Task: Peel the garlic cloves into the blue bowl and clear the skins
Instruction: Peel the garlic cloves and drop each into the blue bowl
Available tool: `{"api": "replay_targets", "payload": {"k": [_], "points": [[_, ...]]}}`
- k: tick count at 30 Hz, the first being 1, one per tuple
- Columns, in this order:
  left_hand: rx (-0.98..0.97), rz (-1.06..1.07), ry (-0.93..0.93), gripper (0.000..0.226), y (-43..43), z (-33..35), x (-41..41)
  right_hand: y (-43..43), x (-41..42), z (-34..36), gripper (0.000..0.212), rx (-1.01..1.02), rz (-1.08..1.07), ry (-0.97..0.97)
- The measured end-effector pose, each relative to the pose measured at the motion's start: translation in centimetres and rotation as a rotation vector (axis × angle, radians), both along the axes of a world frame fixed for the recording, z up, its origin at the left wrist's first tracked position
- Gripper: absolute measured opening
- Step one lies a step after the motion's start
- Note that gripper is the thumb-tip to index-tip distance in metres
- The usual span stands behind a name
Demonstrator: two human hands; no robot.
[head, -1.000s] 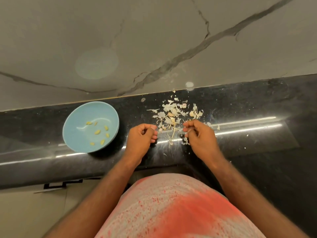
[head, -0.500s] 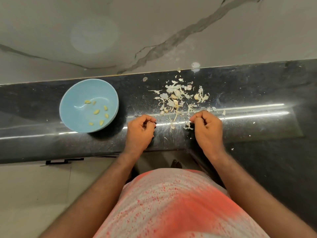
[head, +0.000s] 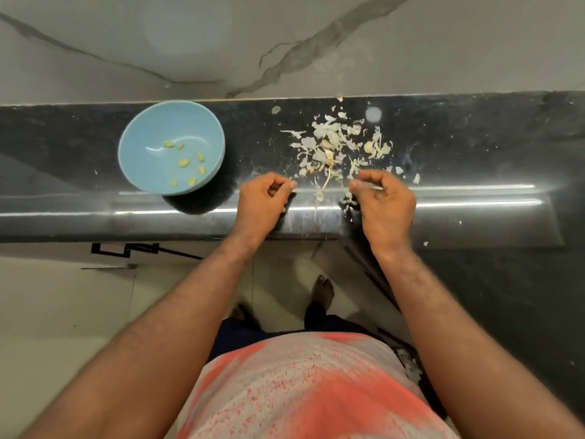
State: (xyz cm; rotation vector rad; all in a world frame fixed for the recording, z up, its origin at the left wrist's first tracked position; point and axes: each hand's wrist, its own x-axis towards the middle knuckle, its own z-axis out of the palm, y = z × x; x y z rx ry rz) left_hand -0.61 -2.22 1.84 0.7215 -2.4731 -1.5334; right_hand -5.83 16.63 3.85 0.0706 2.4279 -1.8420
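A blue bowl (head: 148, 167) stands at the left of the black counter with several peeled yellowish garlic cloves (head: 183, 162) in it. To its right lies a scattered heap of pale garlic skins (head: 329, 144), with a few unpeeled pieces among them. My left hand (head: 262, 201) hovers just in front of the heap with its fingers curled; nothing shows inside it. My right hand (head: 384, 199) is a hand's width to the right, thumb and forefinger pinching a pale scrap of skin (head: 364, 184).
The black counter (head: 474, 147) runs across the view and down the right side, backed by a grey marble wall (head: 316, 42). Small skin flecks dot the counter at the right. Below its front edge are a cabinet handle (head: 125, 248), the floor and my foot (head: 322, 289).
My hands have drawn apart, the right one moving right from the left. The view has tipped down, so the counter edge, floor and foot now show.
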Motion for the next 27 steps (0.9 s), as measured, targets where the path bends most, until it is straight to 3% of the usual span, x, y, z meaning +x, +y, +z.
{"api": "replay_targets", "payload": {"k": [3,6,7,12,16,19,23,27], "points": [[0.079,-0.024,0.012,0.011,0.0,-0.2,1.5,0.6,1.2,0.3,0.013,0.022,-0.045,0.078],[0.158,-0.097,0.015,0.029,-0.1,-0.9,4.6,0.8,3.5,0.3,0.049,0.167,-0.004,0.084],[0.147,-0.133,0.015,0.035,-0.2,-0.9,5.9,0.7,4.9,0.2,0.051,0.184,-0.024,0.095],[0.198,-0.146,0.01,0.033,-1.0,-1.0,11.8,-0.4,12.4,-0.1,0.02,0.05,-0.229,0.145],[0.29,-0.066,-0.035,0.02,-1.0,-2.3,17.2,-0.5,17.0,-1.5,0.02,0.049,-0.224,0.06],[0.312,-0.073,-0.1,0.023,-0.7,-3.9,20.9,0.4,20.0,-2.7,0.014,0.043,-0.289,0.02],[0.311,-0.095,-0.261,0.043,0.4,-6.5,24.7,1.9,23.5,-4.7,0.039,0.036,-0.207,-0.164],[0.34,-0.069,-0.434,0.032,2.6,-9.1,28.1,2.3,26.8,-7.2,0.034,-0.001,-0.112,-0.351]]}}
